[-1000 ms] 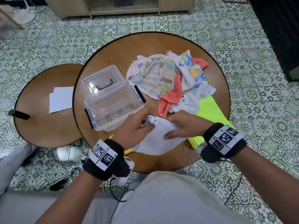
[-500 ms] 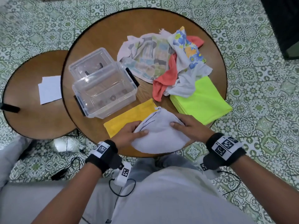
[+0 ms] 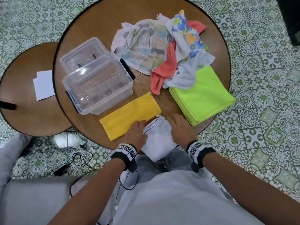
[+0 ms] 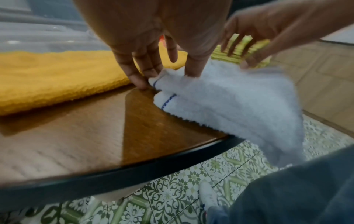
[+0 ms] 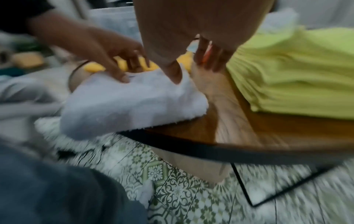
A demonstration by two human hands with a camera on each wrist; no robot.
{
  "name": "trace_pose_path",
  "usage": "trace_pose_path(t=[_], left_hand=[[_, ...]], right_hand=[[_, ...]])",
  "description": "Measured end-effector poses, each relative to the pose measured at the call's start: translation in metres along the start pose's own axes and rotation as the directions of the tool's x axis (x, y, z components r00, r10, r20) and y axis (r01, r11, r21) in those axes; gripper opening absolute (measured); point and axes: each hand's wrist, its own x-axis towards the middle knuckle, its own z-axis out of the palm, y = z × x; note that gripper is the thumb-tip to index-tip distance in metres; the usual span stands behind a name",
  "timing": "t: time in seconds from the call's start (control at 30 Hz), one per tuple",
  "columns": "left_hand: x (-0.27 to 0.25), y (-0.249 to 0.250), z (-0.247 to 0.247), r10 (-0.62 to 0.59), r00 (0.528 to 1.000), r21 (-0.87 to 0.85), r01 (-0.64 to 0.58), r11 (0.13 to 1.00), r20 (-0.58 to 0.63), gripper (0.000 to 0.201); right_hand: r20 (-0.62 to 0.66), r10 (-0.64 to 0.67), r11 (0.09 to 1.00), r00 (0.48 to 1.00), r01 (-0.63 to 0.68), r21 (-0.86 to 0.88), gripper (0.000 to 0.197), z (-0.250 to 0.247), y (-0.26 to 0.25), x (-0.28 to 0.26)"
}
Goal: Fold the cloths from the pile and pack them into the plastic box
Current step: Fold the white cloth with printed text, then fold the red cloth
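Note:
A folded white cloth (image 3: 158, 138) with a thin blue stripe lies at the near edge of the round wooden table (image 3: 97, 26), its near part hanging over the rim. My left hand (image 3: 136, 132) pinches its left fold (image 4: 159, 84) between thumb and fingers. On the cloth's right side sits my right hand (image 3: 180, 127), thumb pressing the top (image 5: 172, 75) and fingers spread beyond it. The clear plastic box (image 3: 69, 82) stands open and empty at the left. Behind the hands, an unfolded pile (image 3: 162, 51) of patterned, coral, floral and white cloths sits at the back.
A folded yellow cloth (image 3: 129, 114) lies just left of the white one, in front of the box. At the right is a folded neon green cloth (image 3: 201, 96). The box lid (image 3: 81, 54) lies behind the box. A lower side table (image 3: 24, 103) holds white paper (image 3: 43, 85).
Both hands drew the white cloth toward me and folded it narrower; it now overhangs the table edge. The camera tilted down, bringing the yellow cloth into full view.

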Motion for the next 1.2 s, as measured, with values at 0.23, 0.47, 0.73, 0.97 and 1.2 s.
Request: trace_pose_path(t=[0.23,0.47,0.73,0.97,1.2], left_hand=[[0.012,0.004,-0.005,0.210,0.977,0.327,-0.188,0.926,-0.035,0.052],[0.011,-0.002,0.006,0.235,0.952,0.486,-0.304,0.820,0.199,0.076],[0.054,0.025,-0.031,0.404,0.914,0.422,-0.378,0.824,0.032,0.059],[0.178,0.078,-0.104,0.255,0.967,0.435,-0.237,0.869,0.017,0.059],[0.211,0.103,-0.120,0.186,0.978,0.147,-0.170,0.974,-0.099,0.029]], right_hand=[[0.232,-0.208,0.956,0.950,0.247,-0.156,0.062,0.017,-0.013,0.016],[0.204,-0.147,0.978,0.968,0.173,-0.115,0.071,0.010,-0.006,0.039],[-0.030,-0.229,0.954,0.973,0.230,0.194,0.058,-0.042,0.018,0.048],[-0.260,-0.057,0.951,0.964,0.132,0.281,0.032,-0.106,0.058,0.050],[-0.330,0.072,0.953,0.941,0.033,0.300,0.024,-0.138,0.085,0.046]])
